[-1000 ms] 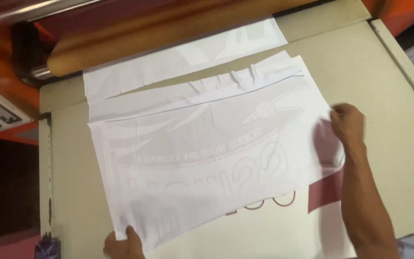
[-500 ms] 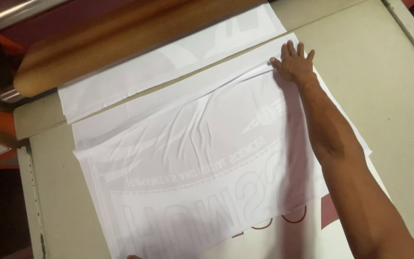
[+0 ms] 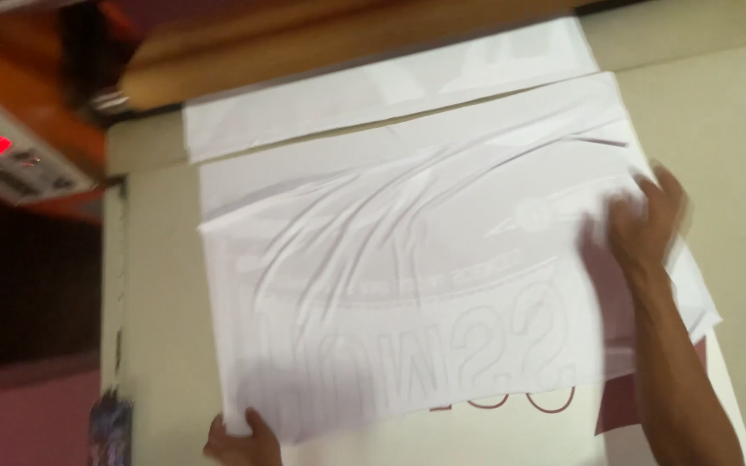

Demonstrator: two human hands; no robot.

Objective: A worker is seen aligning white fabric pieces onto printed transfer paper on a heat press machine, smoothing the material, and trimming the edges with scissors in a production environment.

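A large white fabric sheet [image 3: 407,285] with faint mirrored lettering lies wrinkled on a beige flat bed [image 3: 157,362]. My left hand [image 3: 239,440] pinches the sheet's near left corner at the bottom edge of the view. My right hand [image 3: 645,229], blurred by motion, rests flat on the sheet's right side with fingers spread. Under the sheet a printed sheet with dark red shapes [image 3: 615,401] shows at the lower right. A second white strip [image 3: 373,95] lies further back by the roller.
A brown roller [image 3: 321,47] runs across the back of the bed. An orange machine housing with a panel of green and red lights [image 3: 2,142] stands at the left. Dark space and a pink surface [image 3: 19,423] lie left of the bed.
My right hand has slid from the sheet's far right corner back down along its right side. The camera has shifted, bringing the left hand and the control panel back in view.
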